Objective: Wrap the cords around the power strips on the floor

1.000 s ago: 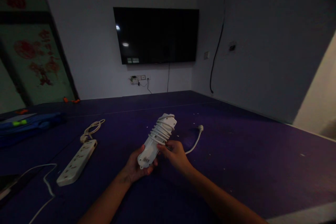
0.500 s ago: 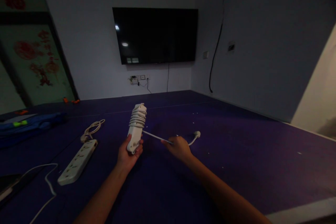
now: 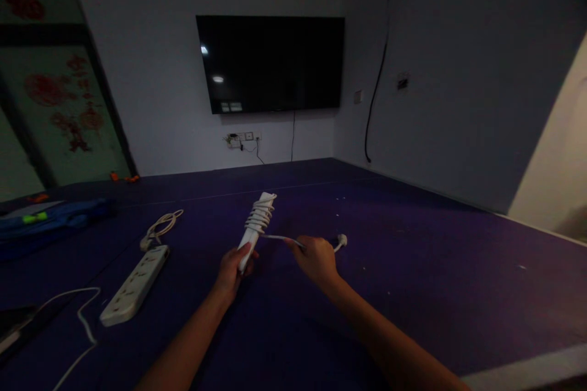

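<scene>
My left hand (image 3: 232,267) grips the near end of a white power strip (image 3: 255,225) held edge-on above the purple floor. Its own white cord is wound several turns around its far half. My right hand (image 3: 314,256) is closed on the free length of that cord (image 3: 275,237), a short way right of the strip. The cord runs on past my right hand to a white plug (image 3: 341,239) lying on the floor.
A second white power strip (image 3: 136,283) lies on the floor at left with its coiled cord (image 3: 161,226) behind it. Another white cable (image 3: 81,316) and a dark object sit at lower left. A blue bag (image 3: 50,217) lies at far left. A wall TV (image 3: 271,63) hangs ahead.
The strip has turned from face-up to edge-on in my left hand. My right hand moved away to the right along the cord, and the plug slid nearer to it.
</scene>
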### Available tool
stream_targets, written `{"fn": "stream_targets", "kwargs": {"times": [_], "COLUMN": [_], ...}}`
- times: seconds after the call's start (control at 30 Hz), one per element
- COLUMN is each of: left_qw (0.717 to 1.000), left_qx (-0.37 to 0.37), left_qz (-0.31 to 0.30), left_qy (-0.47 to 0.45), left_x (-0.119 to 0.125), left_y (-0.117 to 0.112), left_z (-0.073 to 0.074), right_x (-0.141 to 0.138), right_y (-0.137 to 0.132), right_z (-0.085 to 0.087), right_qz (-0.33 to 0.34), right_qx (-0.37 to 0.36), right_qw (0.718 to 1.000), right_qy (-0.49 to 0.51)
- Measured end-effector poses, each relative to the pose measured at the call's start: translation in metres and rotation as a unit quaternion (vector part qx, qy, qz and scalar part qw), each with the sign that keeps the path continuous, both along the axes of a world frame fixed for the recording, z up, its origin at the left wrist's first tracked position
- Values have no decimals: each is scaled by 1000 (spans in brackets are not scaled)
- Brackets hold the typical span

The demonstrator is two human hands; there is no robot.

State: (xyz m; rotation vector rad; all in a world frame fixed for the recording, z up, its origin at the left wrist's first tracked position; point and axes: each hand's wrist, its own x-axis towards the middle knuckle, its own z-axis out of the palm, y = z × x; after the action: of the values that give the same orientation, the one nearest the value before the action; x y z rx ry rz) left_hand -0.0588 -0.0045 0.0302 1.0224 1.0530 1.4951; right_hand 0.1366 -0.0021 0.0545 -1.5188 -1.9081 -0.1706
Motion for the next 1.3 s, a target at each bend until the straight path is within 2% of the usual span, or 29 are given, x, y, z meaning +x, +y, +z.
{"fn": "stream_targets", "kwargs": {"times": [0.13,0.27,0.37,0.47,0.7,0.8,0.93,1.17,1.23,1.3], "left_qw": [999,979,945,917,823,791,746,644,626,619], "left_qx": [7,58,101,119,81,85,144,228,244,260], "left_qz": [22,85,116,119,143,162,189,209,202,189], "left_qy": [32,177,288,363,543,584,622,700,713,716], "left_x": [4,7,10,11,10,10,8,2,0,-2], "left_y": [-2,-8,-14,-20,-25,-24,-24,-19,-17,-16], "left_z": [0,2,4,6,7,6,2,-6,-7,-7], "right_x": [-6,-8,-8,-7,-10,-9,-7,-6,-5,-3], "right_y": [-5,-6,-7,-7,-8,-7,-4,-3,-1,1], "right_z": [-3,-4,-3,-3,-4,-6,-9,-11,-12,-12], "right_qz": [22,33,45,62,97,95,97,127,148,173], "right_qx": [29,38,31,19,-2,10,25,28,36,45], "right_qw": [999,998,996,993,984,984,984,979,975,967], "right_qy": [-21,-44,-71,-100,-151,-153,-151,-154,-162,-184]}}
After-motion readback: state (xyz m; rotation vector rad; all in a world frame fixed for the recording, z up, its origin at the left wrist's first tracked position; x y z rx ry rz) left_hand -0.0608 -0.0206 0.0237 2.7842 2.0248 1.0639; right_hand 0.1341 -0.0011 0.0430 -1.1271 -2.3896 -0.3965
